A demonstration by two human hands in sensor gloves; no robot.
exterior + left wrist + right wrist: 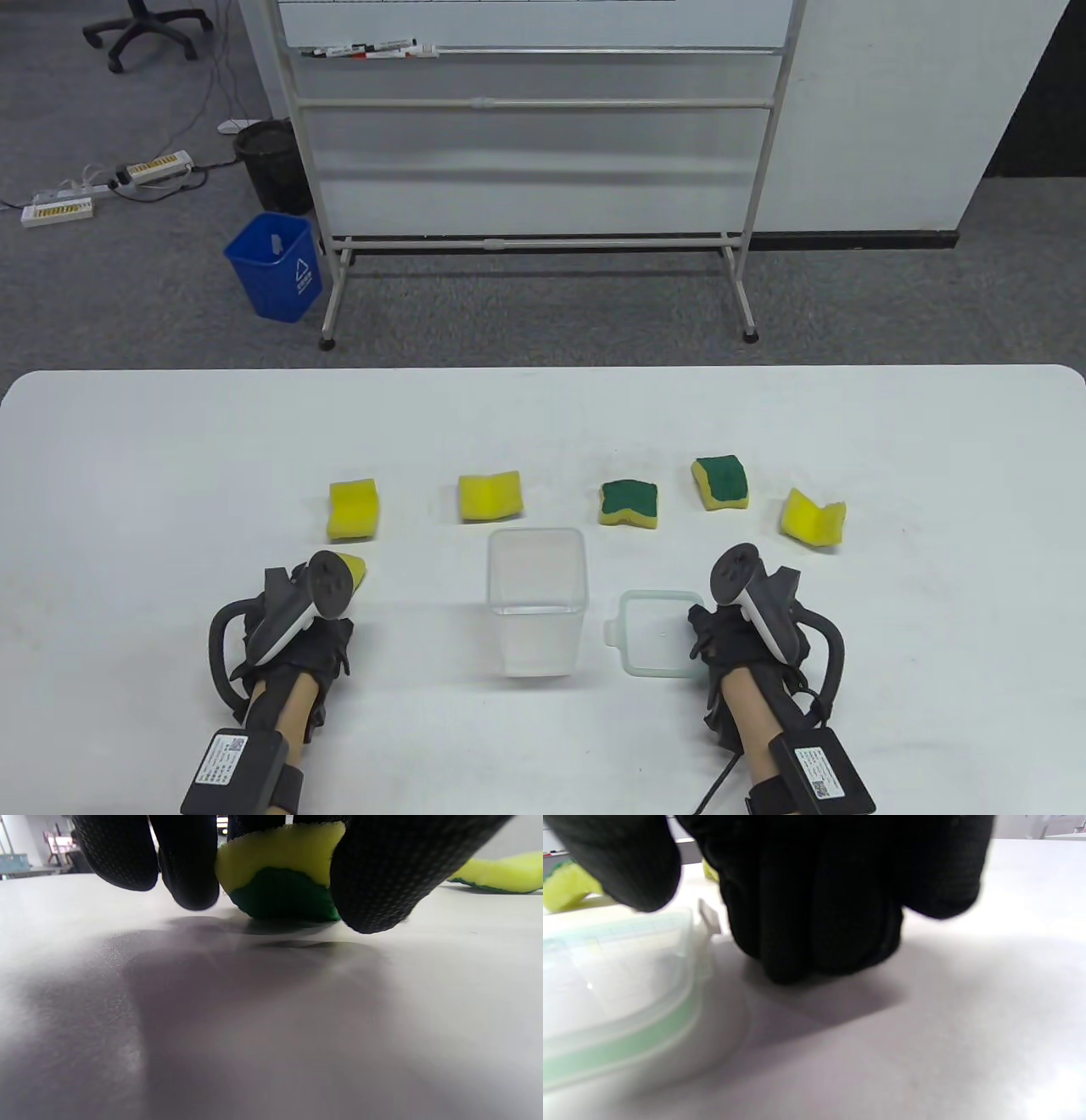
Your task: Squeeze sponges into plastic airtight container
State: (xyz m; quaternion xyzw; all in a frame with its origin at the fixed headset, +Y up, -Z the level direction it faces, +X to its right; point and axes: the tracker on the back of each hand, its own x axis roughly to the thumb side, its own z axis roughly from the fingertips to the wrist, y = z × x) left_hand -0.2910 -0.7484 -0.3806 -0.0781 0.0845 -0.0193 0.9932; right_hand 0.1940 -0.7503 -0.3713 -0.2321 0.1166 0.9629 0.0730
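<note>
Clear container (pixel 537 599) upright, lidless; 5 sponges (pixel 628 503) behind.

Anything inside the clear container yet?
The container looks empty, its lid lying beside it. The left hand grips a sponge; five more sit on the table.

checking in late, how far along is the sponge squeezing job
Done: the lid is off and lies beside the open, empty plastic container. In hand: the left hand grips the first sponge on the table. Left: five more sponges in a row, from to. The right hand holds nothing.
</note>
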